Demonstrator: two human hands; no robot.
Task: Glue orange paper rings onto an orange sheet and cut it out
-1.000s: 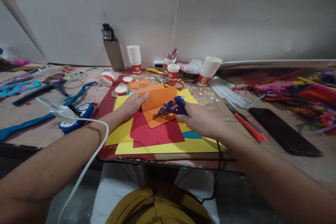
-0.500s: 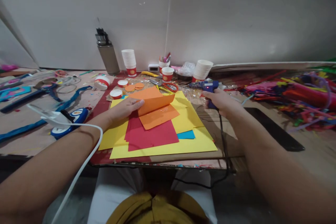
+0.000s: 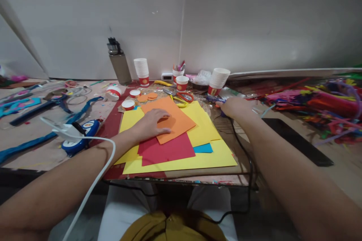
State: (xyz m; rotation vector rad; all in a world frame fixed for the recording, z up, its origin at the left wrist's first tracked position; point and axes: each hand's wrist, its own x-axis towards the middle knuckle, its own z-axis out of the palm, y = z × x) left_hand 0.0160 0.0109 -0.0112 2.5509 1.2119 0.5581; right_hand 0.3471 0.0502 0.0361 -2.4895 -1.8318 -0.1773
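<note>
In the head view, the wide worktop with pale pinkish surface point(image 3: 25, 133) stands against a white wall. Near the middle of its front edge there is a layered pile of coloured paper. On the top lies a flat rectangular orange paper sheet point(image 3: 181, 122), turned at an angle. Under it are dark red paper sheets point(image 3: 169, 153), large bright yellow paper sheets point(image 3: 209, 161), and one corner of blue paper point(image 3: 205, 148) which shows at the right.

The left hand point(image 3: 154, 122) rests on the left part of the orange sheet, palm down, with the fingers loosely bent and the thumb apart from them; it grasps nothing. The right hand point(image 3: 232, 107) reaches toward the back edge, right of the paper, and its fingers are closed around a dark blue glue gun point(image 3: 212, 99). How tightly, I cannot tell. From the gun a thin black cord point(image 3: 243, 148) runs over the front edge.

Behind the paper, toward the back edge, are scissors with yellow handles point(image 3: 181, 103), scissors with red handles point(image 3: 186, 97), round orange paper discs point(image 3: 143, 98) and a single red and white paper cup point(image 3: 182, 83). Near the right hand stands a leaning stack of white paper cups point(image 3: 219, 78). Toward the right edge lies a flat black rectangular object point(image 3: 296, 141).
</note>
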